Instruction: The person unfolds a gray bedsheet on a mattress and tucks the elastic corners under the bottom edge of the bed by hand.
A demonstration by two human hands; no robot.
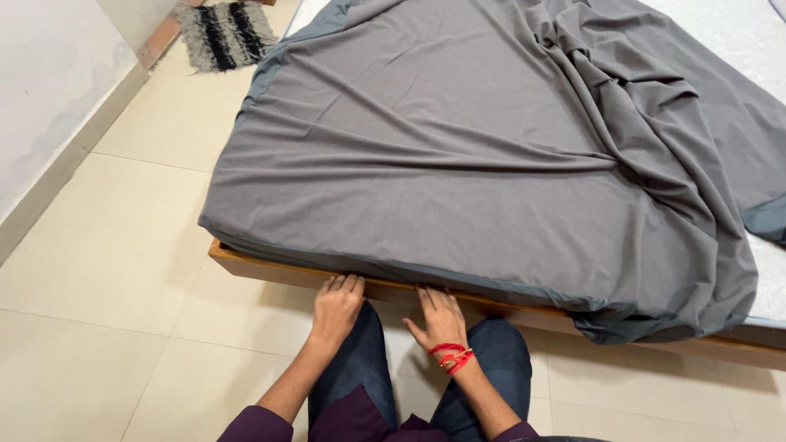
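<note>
**Both hands pressed at the edge of a grey-sheeted bed**

The left hand (337, 304) and the right hand (440, 317) lie side by side, a little apart, palms down with fingers straight. Their fingertips meet the lower hem of the grey bedsheet (458, 155) where it folds under the mattress edge, against the wooden bed frame (270, 268). Neither hand visibly grips anything; the fingers lie flat against the sheet's edge. A red thread band (450, 357) circles the right wrist.

The sheet is a smooth, matt, stretchy-looking cloth, pulled fairly flat over the near left corner and bunched into deep ropy folds toward the right, where it hangs loose over the frame. Beyond it, pale quilted mattress (737, 33) shows bare. The frame is a warm brown plank with a rounded corner. The floor (123, 245) is glossy cream tile, and a shaggy black-and-grey striped mat (225, 33) lies by the wall.
</note>
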